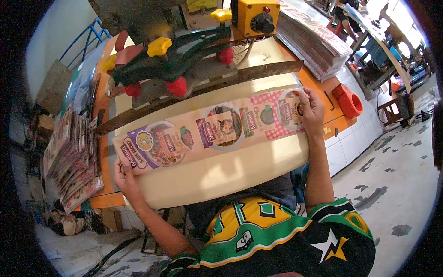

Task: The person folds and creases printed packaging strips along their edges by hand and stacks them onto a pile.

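Note:
A long printed plastic sheet (189, 138) with food pictures lies across the cream work surface (221, 173). My left hand (127, 181) pinches its lower left corner, and my right hand (313, 111) grips its right end. Just beyond the sheet's far edge runs a long metal bar (203, 95). Above the bar stands a machine with dark green arms (184, 53), yellow knobs and red rounded feet.
A fanned stack of printed sheets (76, 157) is at the left. Another tall stack (316, 39) stands at the back right, near a red ring-shaped holder (347, 100) and a black hex key (329, 100). A yellow control box (256, 17) is at the top.

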A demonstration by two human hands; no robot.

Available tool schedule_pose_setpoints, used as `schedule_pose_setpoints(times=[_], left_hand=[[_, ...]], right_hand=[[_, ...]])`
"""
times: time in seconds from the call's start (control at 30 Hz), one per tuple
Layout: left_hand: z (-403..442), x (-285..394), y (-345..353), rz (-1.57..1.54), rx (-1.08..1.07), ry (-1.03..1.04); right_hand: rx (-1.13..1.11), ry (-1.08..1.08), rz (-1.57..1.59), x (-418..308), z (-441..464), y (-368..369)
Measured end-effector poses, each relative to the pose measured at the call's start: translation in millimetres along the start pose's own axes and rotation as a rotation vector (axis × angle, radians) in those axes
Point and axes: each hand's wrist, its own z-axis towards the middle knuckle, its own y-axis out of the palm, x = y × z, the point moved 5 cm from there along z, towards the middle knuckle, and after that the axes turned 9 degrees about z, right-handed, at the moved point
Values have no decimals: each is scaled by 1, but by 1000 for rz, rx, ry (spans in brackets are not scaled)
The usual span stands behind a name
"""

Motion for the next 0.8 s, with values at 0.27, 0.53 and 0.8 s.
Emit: schedule_pose_setpoints(times=[0.27,0.53,0.8], left_hand=[[-1,-9,0,-31,19,-60],[1,9,5,-74,3,62],[1,2,6,-143,-21,38]], right_hand=[[-90,27,-98,4,0,5],[-110,68,-189,-1,0,8],[-97,116,-167,1,-1,9]])
